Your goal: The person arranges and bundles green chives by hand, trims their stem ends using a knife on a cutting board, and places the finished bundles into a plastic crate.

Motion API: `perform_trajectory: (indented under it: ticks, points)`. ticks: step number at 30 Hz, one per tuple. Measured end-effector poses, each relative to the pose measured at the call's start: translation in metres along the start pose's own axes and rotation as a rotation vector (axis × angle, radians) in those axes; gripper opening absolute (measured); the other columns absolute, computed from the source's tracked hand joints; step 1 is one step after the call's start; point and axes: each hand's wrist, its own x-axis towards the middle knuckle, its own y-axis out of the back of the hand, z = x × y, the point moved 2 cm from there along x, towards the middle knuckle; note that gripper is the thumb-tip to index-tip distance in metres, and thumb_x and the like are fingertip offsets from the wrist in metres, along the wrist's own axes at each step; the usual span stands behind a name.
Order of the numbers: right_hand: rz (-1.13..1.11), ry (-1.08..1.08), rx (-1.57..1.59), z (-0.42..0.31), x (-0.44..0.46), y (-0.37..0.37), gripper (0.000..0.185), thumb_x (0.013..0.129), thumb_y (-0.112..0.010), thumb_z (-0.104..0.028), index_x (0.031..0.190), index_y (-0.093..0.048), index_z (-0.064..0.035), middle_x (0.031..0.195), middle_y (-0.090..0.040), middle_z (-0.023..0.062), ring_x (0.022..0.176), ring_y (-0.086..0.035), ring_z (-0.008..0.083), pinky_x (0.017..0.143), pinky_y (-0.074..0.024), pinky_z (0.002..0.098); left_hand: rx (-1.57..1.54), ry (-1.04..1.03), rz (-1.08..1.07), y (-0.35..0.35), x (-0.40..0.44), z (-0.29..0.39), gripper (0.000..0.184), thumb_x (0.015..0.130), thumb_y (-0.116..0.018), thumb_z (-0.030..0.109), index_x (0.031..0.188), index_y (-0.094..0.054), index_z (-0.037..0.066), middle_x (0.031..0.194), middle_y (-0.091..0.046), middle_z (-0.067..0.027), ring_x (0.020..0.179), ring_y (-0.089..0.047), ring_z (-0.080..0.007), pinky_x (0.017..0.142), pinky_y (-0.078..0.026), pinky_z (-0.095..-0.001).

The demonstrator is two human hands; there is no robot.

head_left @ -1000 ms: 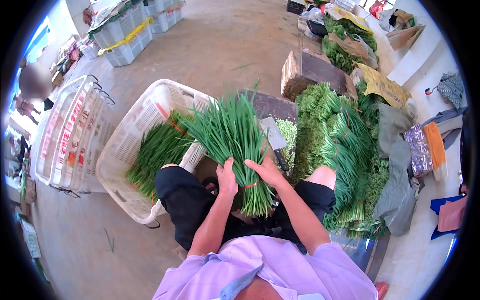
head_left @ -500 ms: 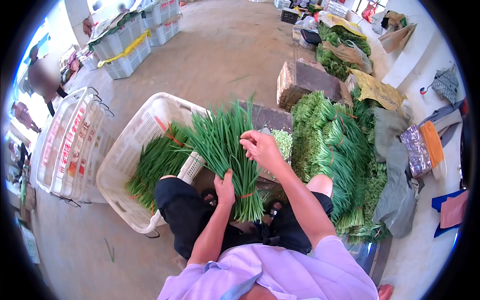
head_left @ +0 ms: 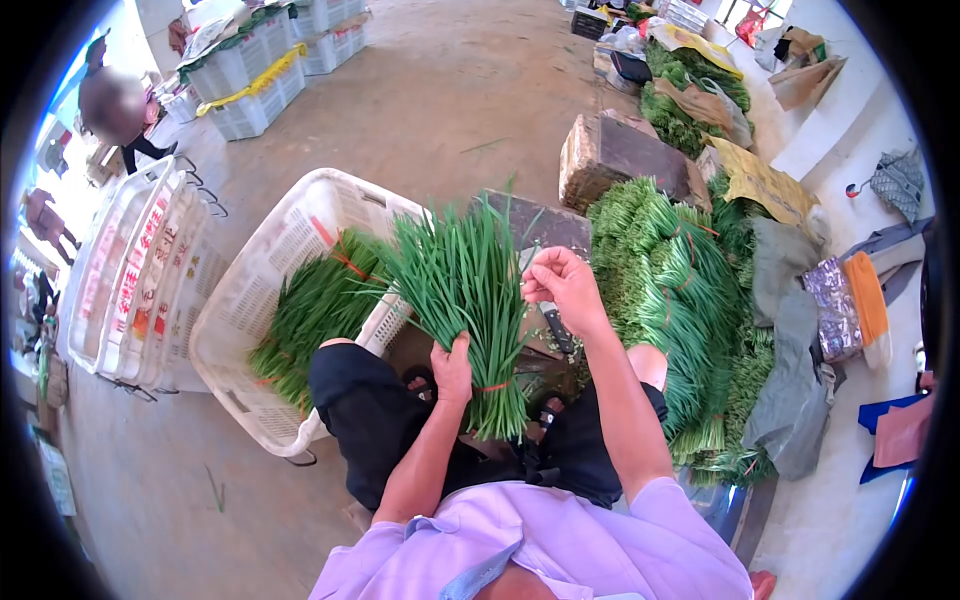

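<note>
My left hand (head_left: 452, 368) is closed around a bunch of garlic chives (head_left: 465, 290), leaves fanned upward and a red band (head_left: 492, 387) round its lower stems. Just right of the leaves, my right hand (head_left: 565, 287) is raised with thumb and fingers pinched together; whether anything thin is between them I cannot make out. Below it lies a knife (head_left: 556, 326) with a dark handle, on a board between my knees. More banded chives (head_left: 315, 320) rest in the white plastic crate (head_left: 215, 345) at my left.
Stacked chive bunches (head_left: 680, 290) line my right side, with grey cloth (head_left: 795, 380) over their edge. A brown box (head_left: 625, 160) stands ahead of them. Nested white crates (head_left: 140, 280) stand at far left; a person (head_left: 115, 105) is behind them.
My right hand has moved right, away from the chive leaves. The pale cluster of stem ends near it no longer shows, and the knife has come into sight. My left hand keeps its grip.
</note>
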Motion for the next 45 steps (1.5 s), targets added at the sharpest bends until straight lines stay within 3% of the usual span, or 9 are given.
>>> perform_trajectory:
  ticks: [14,16,21,25,32,34,40,42,45]
  points:
    - [-0.149,0.109,-0.656,0.005,-0.037,-0.046,0.012,0.095,-0.067,-0.009,0.102,-0.069,-0.0001,0.077,-0.067,0.0052,0.059,-0.061,0.0081,0.054,-0.0512,0.0256,0.119,-0.036,-0.004,0.005,-0.003,-0.009,0.025,0.094,-0.065,0.014,0.115,-0.064,0.000,0.106,-0.068,-0.0029,0.093,-0.060,-0.0119,0.086,-0.048,-0.0291]
    - [-0.255,0.373,-0.917,0.019,-0.038,-0.056,0.015,0.093,-0.067,-0.015,0.101,-0.066,-0.0016,0.085,-0.070,0.0157,0.073,-0.068,0.0335,0.067,-0.0546,0.0386,0.133,-0.054,-0.054,0.004,-0.002,-0.010,0.025,0.094,-0.066,0.014,0.114,-0.064,0.000,0.103,-0.069,-0.0028,0.090,-0.060,-0.0119,0.084,-0.048,-0.0291]
    - [-0.160,0.737,-1.280,0.047,-0.030,-0.069,0.017,0.093,-0.068,-0.014,0.101,-0.065,0.0012,0.077,-0.067,0.0093,0.059,-0.064,0.0119,0.053,-0.0521,0.0308,0.183,-0.109,-0.057,-0.002,-0.007,-0.004,0.019,0.095,-0.062,0.009,0.112,-0.065,0.000,0.101,-0.066,0.0005,0.088,-0.058,-0.0081,0.081,-0.047,-0.0258]
    - [-0.217,-0.185,-0.199,0.042,-0.016,-0.056,0.010,0.096,-0.065,-0.010,0.096,-0.066,-0.0010,0.078,-0.068,0.0059,0.059,-0.063,0.0098,0.050,-0.0531,0.0258,0.194,-0.099,-0.052,0.000,-0.007,-0.004,0.018,0.095,-0.062,0.008,0.111,-0.065,0.001,0.098,-0.066,0.0013,0.086,-0.056,-0.0073,0.079,-0.046,-0.0255]
    - [-0.193,0.058,-0.583,0.044,-0.025,-0.043,0.016,0.094,-0.065,-0.009,0.105,-0.066,0.0022,0.084,-0.069,0.0114,0.064,-0.067,0.0183,0.059,-0.0570,0.0326,0.187,-0.087,-0.023,-0.009,-0.011,0.006,0.013,0.094,-0.063,0.009,0.105,-0.065,0.004,0.091,-0.062,0.0044,0.079,-0.052,-0.0049,0.071,-0.043,-0.0236]
    - [-0.234,0.697,-1.091,0.040,-0.027,-0.053,0.017,0.092,-0.064,-0.006,0.107,-0.068,0.0014,0.089,-0.070,0.0158,0.078,-0.070,0.0328,0.071,-0.0572,0.0391,0.210,-0.090,-0.006,-0.008,-0.010,0.004,0.012,0.093,-0.064,0.009,0.104,-0.065,0.004,0.089,-0.062,0.0048,0.078,-0.052,-0.0045,0.070,-0.043,-0.0233]
    - [-0.280,0.499,-1.340,0.054,-0.022,-0.046,0.016,0.094,-0.059,-0.008,0.105,-0.065,0.0013,0.089,-0.068,0.0191,0.076,-0.069,0.0352,0.069,-0.0563,0.0443,0.289,-0.085,-0.009,-0.003,-0.009,0.000,0.014,0.092,-0.065,0.009,0.105,-0.065,0.003,0.092,-0.064,0.0031,0.081,-0.054,-0.0055,0.074,-0.044,-0.0238]
    - [-0.195,-0.074,-0.681,0.048,-0.024,-0.043,0.013,0.097,-0.060,-0.010,0.101,-0.063,0.0017,0.081,-0.066,0.0114,0.062,-0.067,0.0211,0.061,-0.0577,0.0348,0.259,-0.105,-0.005,-0.005,-0.008,0.005,0.015,0.092,-0.064,0.009,0.106,-0.065,0.003,0.093,-0.065,0.0026,0.082,-0.055,-0.0063,0.075,-0.045,-0.0244]
    - [-0.004,-0.011,-0.155,0.028,-0.027,-0.022,0.010,0.100,-0.061,-0.012,0.099,-0.065,-0.0027,0.078,-0.065,0.0035,0.059,-0.063,0.0114,0.057,-0.0563,0.0266,0.166,-0.056,0.017,-0.003,-0.007,0.005,0.017,0.092,-0.063,0.009,0.108,-0.065,0.003,0.098,-0.065,0.0015,0.085,-0.057,-0.0082,0.079,-0.046,-0.0259]
